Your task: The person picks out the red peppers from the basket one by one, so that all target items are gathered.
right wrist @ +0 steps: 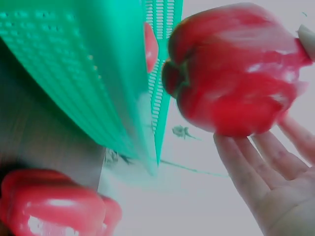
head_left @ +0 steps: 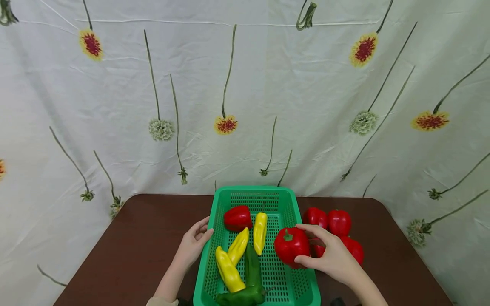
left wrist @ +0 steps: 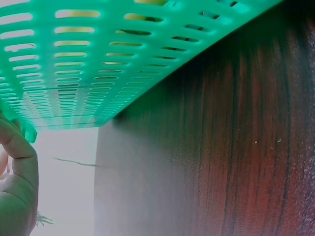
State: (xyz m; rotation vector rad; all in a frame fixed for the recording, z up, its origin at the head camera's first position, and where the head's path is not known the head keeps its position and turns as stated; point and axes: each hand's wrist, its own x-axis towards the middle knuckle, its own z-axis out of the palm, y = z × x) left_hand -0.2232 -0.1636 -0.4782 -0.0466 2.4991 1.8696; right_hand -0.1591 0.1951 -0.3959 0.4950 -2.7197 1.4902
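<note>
A red bell pepper (head_left: 292,247) is in my right hand (head_left: 330,254), gripped between thumb and fingers over the right rim of the green basket (head_left: 297,208). The right wrist view shows that bell pepper (right wrist: 241,69) raised above the basket's edge, its stem end toward the basket. My left hand (head_left: 194,241) holds the basket's left rim with curled fingers. Inside the basket lie another red bell pepper (head_left: 237,218), yellow peppers (head_left: 260,233) and long green peppers (head_left: 252,265).
Several more red bell peppers (head_left: 339,222) sit on the dark wooden table (head_left: 153,238), just right of the basket. Behind the table hangs a pale cloth (head_left: 245,85) printed with flowers.
</note>
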